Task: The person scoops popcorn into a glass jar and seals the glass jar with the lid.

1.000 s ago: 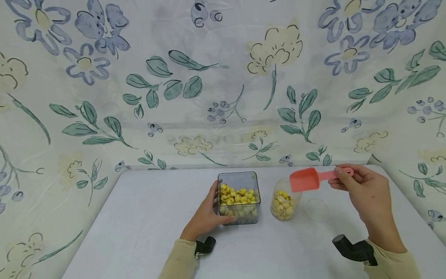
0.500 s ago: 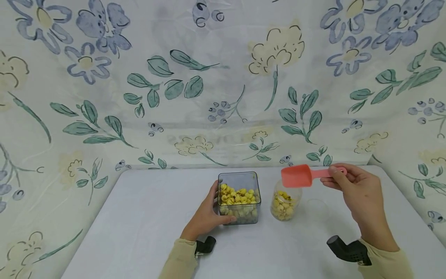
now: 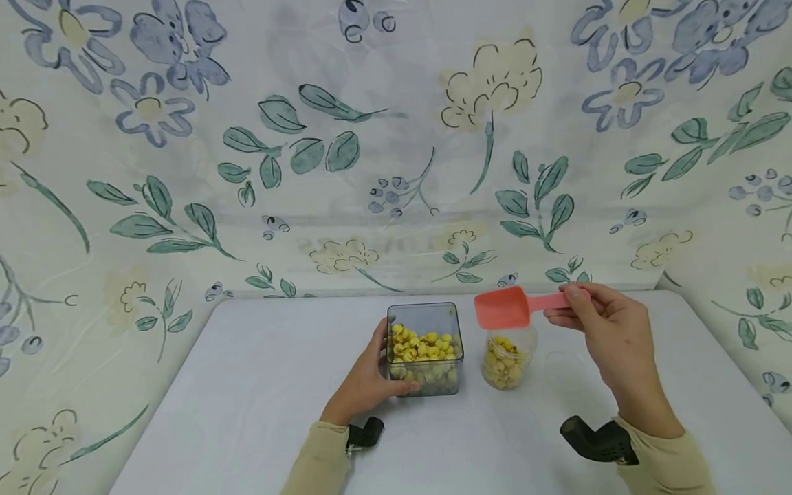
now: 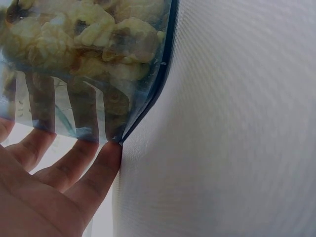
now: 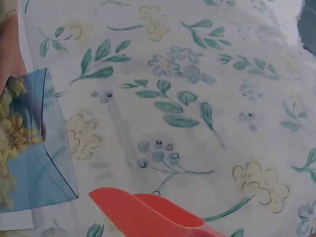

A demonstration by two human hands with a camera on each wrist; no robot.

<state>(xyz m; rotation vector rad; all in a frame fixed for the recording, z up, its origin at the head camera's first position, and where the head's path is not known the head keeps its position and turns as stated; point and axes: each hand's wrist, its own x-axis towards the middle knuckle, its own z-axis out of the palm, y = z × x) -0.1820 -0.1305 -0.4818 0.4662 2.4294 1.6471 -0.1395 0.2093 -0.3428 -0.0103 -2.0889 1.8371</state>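
Note:
A square, see-through bluish container (image 3: 427, 378) partly filled with yellow popcorn (image 3: 423, 346) stands on the table. Around its left side my left hand (image 3: 366, 385) holds it, thumb along the front; in the left wrist view several fingers (image 4: 101, 165) touch the wall. My right hand (image 3: 609, 337) pinches the handle of a red scoop (image 3: 502, 309) by its end. No popcorn shows in the scoop, which hangs above and behind a clear round jar (image 3: 509, 363) with popcorn in it. The right wrist view catches the scoop's edge (image 5: 148, 217) but not the right hand.
A faint clear round lid (image 3: 564, 370) appears to lie on the white table (image 3: 278, 385), right of the jar. Behind the table's back edge hangs a floral cloth (image 3: 396, 137), which also covers both sides.
My right hand has carried the scoop leftward, from right of the jar to over its back left, nearer the square container. The left hand and container stay in place.

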